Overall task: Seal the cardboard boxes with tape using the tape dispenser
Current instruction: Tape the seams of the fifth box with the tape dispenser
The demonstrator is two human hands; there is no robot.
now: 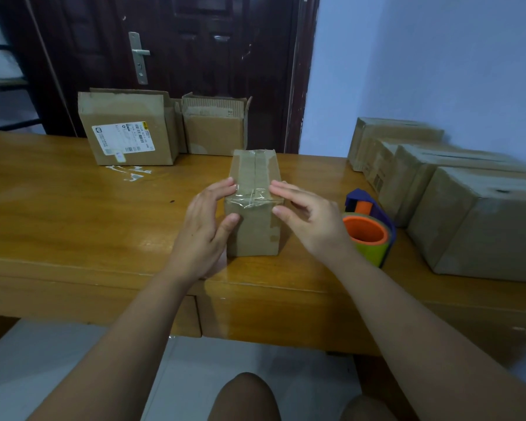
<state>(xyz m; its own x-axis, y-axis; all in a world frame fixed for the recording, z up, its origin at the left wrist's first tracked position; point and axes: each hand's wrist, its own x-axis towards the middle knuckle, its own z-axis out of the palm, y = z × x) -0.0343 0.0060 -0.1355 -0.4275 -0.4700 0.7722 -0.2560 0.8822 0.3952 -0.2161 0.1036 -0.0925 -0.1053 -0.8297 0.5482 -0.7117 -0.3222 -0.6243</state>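
a small brown box (pixel 253 189) stands in the middle of the wooden surface (pixel 73 214), close to the front edge. its top flaps are shut, and shiny clear tape (pixel 251 199) runs along the top seam and wrinkles over the near edge.

the left hand (pixel 205 221) is spread, with its fingers on the left top edge of the box and its thumb on the front face. the right hand (pixel 308 218) is spread too, with its fingertips touching the right top edge of the box by the tape. neither hand pinches anything (they just press flat against the box).

the tape dispenser (pixel 369 227) lies on the surface just to the right of the right hand, apart from it. it is dark blue with an orange core and a yellow-green roll.

on the right side of the surface, closed boxes (pixel 456 202) sit in a row, touching each other, near the blue wall (pixel 438 56).

at the back left, two open boxes (pixel 164 129) stand side by side with their flaps up. the bigger one has a white label (pixel 123 138) on its front. a scrap of clear tape (pixel 128 171) lies on the surface just in front of it.

behind them is a dark door (pixel 179 56) with a silver handle (pixel 140 56).
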